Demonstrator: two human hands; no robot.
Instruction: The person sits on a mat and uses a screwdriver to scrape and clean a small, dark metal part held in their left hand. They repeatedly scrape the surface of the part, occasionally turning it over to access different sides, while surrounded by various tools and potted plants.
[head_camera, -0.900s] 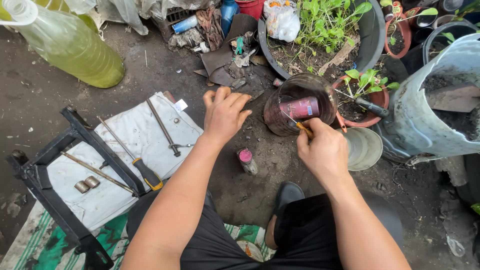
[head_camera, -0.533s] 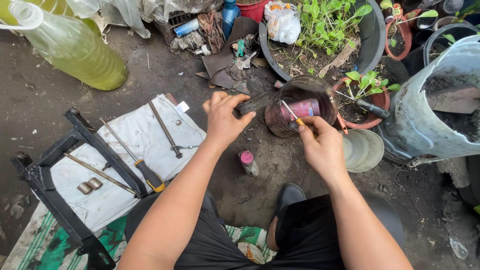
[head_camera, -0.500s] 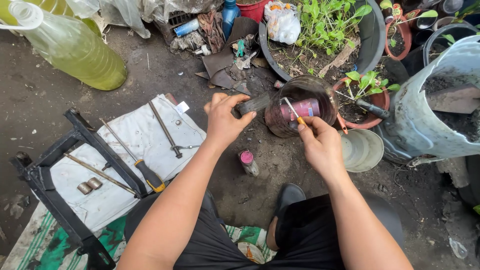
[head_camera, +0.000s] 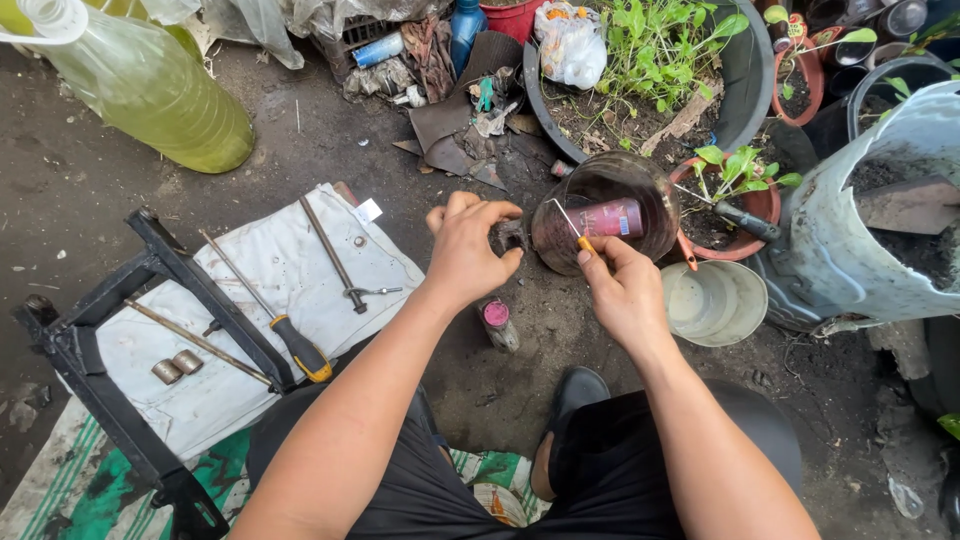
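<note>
Right hand (head_camera: 622, 290) pinching small brush (head_camera: 572, 228) over jar (head_camera: 603, 211); left hand (head_camera: 468, 250) curled on dark lump (head_camera: 508, 235); pink-capped tube (head_camera: 497, 323) near.

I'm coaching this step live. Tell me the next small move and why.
Probably lift the small brush from the tinted jar across to the dark part in the left hand. The right hand pinches the brush with its tip inside the jar, and the left hand holds the part just beside it.

Bare dirt ground (head_camera: 90, 190), damp and littered. Daylight, flat. Potted greens (head_camera: 650, 45) crowded the far edge; white cloth (head_camera: 270, 270) lay spread left.
</note>
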